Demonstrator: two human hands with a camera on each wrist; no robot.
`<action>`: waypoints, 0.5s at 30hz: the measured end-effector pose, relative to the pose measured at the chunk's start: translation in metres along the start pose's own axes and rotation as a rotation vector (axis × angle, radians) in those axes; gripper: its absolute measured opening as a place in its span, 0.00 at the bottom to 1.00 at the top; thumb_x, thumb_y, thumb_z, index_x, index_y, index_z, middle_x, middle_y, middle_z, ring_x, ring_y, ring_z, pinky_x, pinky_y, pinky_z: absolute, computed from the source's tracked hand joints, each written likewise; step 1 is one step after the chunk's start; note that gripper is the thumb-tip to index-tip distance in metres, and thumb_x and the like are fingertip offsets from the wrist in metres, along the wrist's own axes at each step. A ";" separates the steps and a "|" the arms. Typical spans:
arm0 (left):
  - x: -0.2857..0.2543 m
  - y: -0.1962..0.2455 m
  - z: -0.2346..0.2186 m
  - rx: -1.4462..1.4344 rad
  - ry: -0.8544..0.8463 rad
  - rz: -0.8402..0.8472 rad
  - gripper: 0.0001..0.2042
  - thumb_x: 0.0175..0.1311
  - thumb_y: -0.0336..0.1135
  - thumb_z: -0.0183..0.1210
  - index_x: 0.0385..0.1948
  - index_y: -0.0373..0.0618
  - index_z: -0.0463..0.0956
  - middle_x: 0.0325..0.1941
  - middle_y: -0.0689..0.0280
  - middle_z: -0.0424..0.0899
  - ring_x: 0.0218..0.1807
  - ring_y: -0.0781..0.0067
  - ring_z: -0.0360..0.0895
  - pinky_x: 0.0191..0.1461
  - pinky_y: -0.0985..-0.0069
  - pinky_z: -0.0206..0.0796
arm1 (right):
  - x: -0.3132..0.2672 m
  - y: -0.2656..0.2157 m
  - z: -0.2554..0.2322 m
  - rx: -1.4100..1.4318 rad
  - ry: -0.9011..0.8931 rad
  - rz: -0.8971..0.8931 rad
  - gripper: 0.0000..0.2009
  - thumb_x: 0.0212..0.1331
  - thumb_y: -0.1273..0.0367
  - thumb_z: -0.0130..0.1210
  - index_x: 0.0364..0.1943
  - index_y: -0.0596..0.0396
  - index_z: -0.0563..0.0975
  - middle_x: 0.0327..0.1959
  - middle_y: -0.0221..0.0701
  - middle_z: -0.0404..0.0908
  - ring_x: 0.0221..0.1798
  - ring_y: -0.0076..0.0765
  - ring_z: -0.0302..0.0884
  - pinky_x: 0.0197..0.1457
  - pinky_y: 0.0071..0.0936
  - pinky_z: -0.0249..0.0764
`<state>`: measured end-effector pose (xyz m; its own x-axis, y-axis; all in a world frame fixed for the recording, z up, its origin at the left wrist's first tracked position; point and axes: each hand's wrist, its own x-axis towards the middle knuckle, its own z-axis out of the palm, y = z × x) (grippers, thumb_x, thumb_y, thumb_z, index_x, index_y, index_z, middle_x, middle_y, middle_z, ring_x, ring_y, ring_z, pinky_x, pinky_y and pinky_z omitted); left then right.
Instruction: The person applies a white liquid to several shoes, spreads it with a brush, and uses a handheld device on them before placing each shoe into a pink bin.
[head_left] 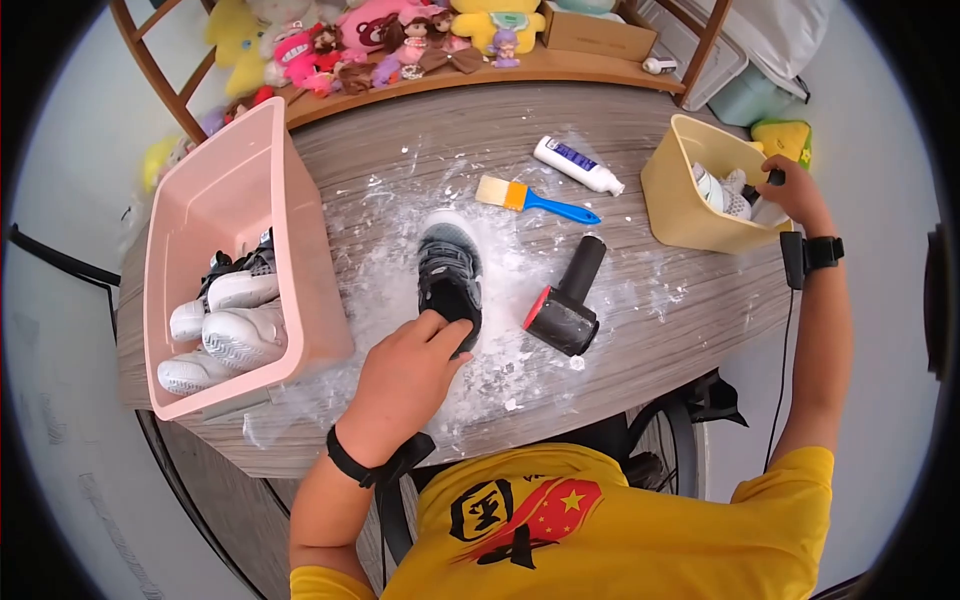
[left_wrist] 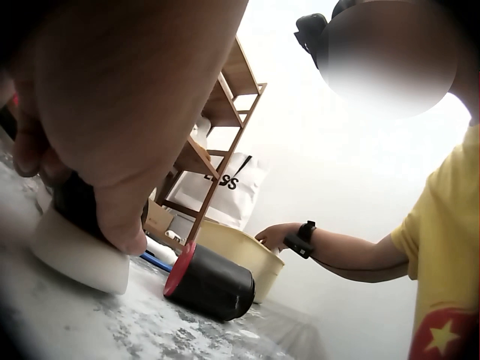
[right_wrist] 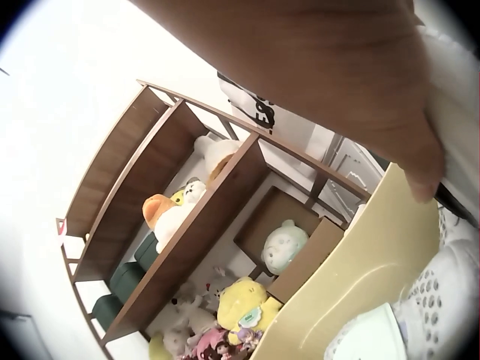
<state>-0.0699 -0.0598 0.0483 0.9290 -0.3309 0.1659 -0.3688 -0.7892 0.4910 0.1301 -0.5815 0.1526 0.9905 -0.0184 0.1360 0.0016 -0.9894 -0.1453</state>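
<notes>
My left hand (head_left: 405, 365) grips a grey and black sneaker (head_left: 450, 257) by its heel, with fingers at the opening and the thumb outside. The sneaker stands on the powder-covered table, toe pointing away from me; its pale sole (left_wrist: 79, 255) shows in the left wrist view. Over at the yellow bin (head_left: 690, 222), my right hand (head_left: 797, 192) reaches over the rim and pinches a white item with a dark part (head_left: 776, 177); I cannot tell what it is. White perforated shoes (right_wrist: 442, 285) lie in that bin, just below the hand.
A pink bin (head_left: 318, 300) with several white-soled shoes stands at left. Right of the sneaker lie a black handheld device with a red rim (head_left: 565, 310), a blue-handled brush (head_left: 545, 203) and a white tube (head_left: 578, 165). Behind runs a wooden shelf (head_left: 420, 88) with plush toys.
</notes>
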 end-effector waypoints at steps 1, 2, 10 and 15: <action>0.000 0.001 0.001 -0.005 -0.002 -0.002 0.15 0.58 0.33 0.65 0.46 0.46 0.77 0.38 0.60 0.76 0.39 0.53 0.78 0.40 0.64 0.71 | 0.001 0.005 0.000 -0.011 -0.004 -0.032 0.18 0.51 0.70 0.65 0.47 0.56 0.78 0.45 0.38 0.83 0.48 0.43 0.80 0.53 0.33 0.73; 0.000 0.002 0.001 0.013 -0.008 -0.008 0.15 0.57 0.33 0.65 0.47 0.46 0.77 0.38 0.60 0.76 0.39 0.53 0.78 0.40 0.64 0.72 | 0.000 0.004 0.000 -0.018 0.004 -0.039 0.17 0.52 0.70 0.64 0.48 0.56 0.77 0.46 0.39 0.82 0.48 0.43 0.80 0.53 0.33 0.73; 0.000 0.002 0.009 0.086 0.011 -0.003 0.16 0.58 0.24 0.58 0.49 0.44 0.74 0.47 0.61 0.77 0.40 0.53 0.80 0.40 0.64 0.73 | -0.015 -0.010 -0.007 -0.047 0.015 -0.089 0.16 0.62 0.64 0.58 0.50 0.56 0.76 0.46 0.42 0.83 0.48 0.47 0.80 0.52 0.36 0.73; 0.003 0.005 0.007 0.060 0.037 0.005 0.21 0.53 0.17 0.50 0.50 0.44 0.75 0.52 0.61 0.76 0.43 0.52 0.80 0.42 0.63 0.74 | -0.011 -0.009 -0.004 0.080 -0.039 0.038 0.14 0.64 0.62 0.57 0.45 0.57 0.77 0.39 0.33 0.82 0.43 0.33 0.77 0.49 0.30 0.72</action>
<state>-0.0693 -0.0682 0.0451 0.9273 -0.3164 0.1998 -0.3734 -0.8175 0.4385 0.1184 -0.5734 0.1558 0.9947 -0.0489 0.0908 -0.0270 -0.9733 -0.2281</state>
